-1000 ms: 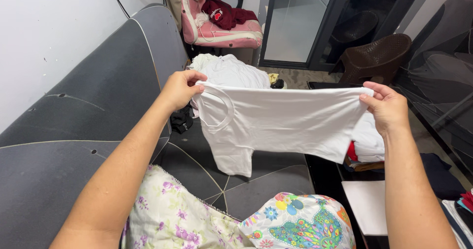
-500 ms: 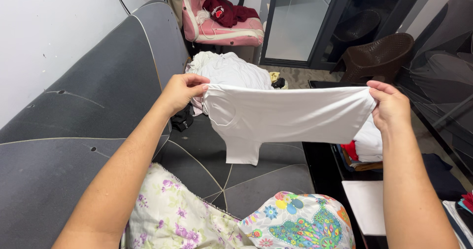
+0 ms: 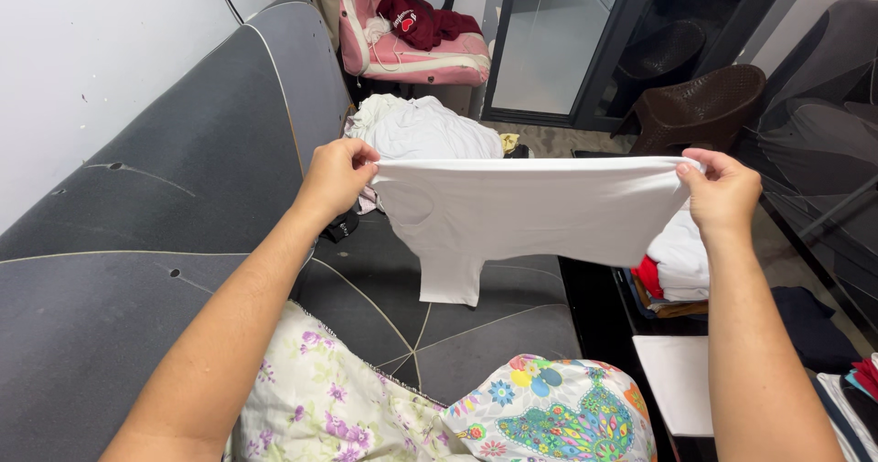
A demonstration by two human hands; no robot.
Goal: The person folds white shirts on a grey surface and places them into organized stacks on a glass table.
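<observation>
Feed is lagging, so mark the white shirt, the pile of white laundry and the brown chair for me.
white shirt [image 3: 540, 210], head view, middle of the stretched cloth.
pile of white laundry [image 3: 421, 128], head view, top of heap.
brown chair [image 3: 704, 105], head view, backrest.

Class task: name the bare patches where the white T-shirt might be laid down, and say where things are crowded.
Free: the grey sofa seat between the floral lap and the white clothes heap. Crowded: the folded stack below the right hand; the black garment under the left hand.
</observation>
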